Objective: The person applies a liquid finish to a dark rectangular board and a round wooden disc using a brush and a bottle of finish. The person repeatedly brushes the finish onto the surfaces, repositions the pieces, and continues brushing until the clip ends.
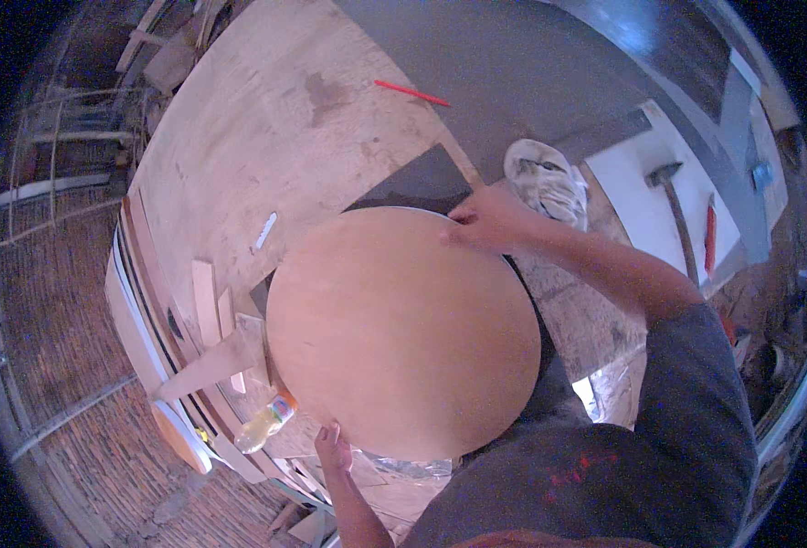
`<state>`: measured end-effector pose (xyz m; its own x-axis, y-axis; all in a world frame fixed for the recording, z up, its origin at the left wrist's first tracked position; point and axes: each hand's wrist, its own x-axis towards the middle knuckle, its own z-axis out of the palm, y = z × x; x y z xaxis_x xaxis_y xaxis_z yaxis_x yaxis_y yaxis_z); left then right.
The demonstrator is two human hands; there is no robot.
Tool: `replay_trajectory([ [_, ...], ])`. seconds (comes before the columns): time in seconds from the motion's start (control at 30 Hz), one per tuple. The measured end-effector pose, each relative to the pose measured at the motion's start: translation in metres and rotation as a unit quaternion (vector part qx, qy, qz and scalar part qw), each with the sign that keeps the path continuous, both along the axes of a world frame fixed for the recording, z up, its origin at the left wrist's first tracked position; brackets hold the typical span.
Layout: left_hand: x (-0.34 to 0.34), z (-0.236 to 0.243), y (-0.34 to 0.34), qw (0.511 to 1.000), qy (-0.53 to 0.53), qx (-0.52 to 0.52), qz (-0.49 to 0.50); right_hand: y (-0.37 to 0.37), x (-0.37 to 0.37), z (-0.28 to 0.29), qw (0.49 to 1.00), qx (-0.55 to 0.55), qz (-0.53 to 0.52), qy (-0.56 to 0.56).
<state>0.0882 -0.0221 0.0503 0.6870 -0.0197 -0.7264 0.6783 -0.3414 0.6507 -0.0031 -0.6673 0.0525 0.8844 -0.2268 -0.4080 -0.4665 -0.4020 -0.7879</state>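
Observation:
A large round wooden board (403,329), pale and smooth, lies before me and partly over dark sheet pieces (419,181). My right hand (487,220) reaches across to its far edge, the thumb on the top face and the other fingers bent over the rim, partly hidden. At the near left edge, my left hand (333,449) grips the rim from below, with a fingertip showing at the border. What the underside rests on is hidden.
Left of the board are wood offcuts (207,301), a bottle (266,425) with an orange cap and a small white tool (266,231). Beyond lies a red stick (412,92). To the right are a whitish cloth (547,181), a hammer (673,205) and a red pen-like item (710,237).

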Motion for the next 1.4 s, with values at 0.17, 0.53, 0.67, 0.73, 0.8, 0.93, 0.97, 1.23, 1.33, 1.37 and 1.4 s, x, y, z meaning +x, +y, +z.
replay_trajectory([
  [0.17,-0.006,0.019,-0.035,0.997,-0.007,-0.018,0.074,-0.005,0.004,0.020,0.998,-0.012,-0.004,0.054],
  [0.53,-0.004,0.023,-0.024,0.996,0.023,0.010,0.084,-0.007,0.011,0.036,0.996,-0.030,-0.020,0.085],
  [0.67,-0.005,0.033,-0.048,0.996,0.009,0.000,0.085,-0.007,0.013,0.041,0.994,-0.008,-0.034,0.099],
  [0.73,-0.003,0.036,-0.047,0.996,0.019,-0.025,0.084,-0.007,0.011,0.037,0.996,-0.039,-0.020,0.078],
  [0.8,-0.008,0.021,0.010,0.996,0.025,-0.041,0.077,-0.007,0.005,0.030,0.997,-0.041,-0.023,0.068],
  [0.93,-0.015,0.015,0.025,0.997,0.026,0.022,0.074,-0.004,0.005,0.026,0.996,-0.044,-0.034,0.069],
  [0.97,-0.014,0.018,0.014,0.996,0.022,0.034,0.074,-0.005,0.006,0.028,0.997,-0.033,-0.031,0.069],
  [1.23,-0.012,0.032,-0.022,0.995,0.028,0.010,0.095,-0.007,0.009,0.033,0.997,-0.019,-0.043,0.062],
  [1.33,-0.011,0.033,-0.027,0.995,0.018,0.016,0.100,-0.009,0.011,0.037,0.996,-0.007,-0.037,0.077],
  [1.37,-0.014,0.030,-0.008,0.996,0.016,0.072,0.049,-0.008,0.008,0.035,0.998,-0.018,-0.032,0.053],
  [1.4,-0.016,0.026,0.030,0.991,0.017,0.130,-0.005,-0.007,0.006,0.031,0.999,-0.026,-0.029,0.031],
])
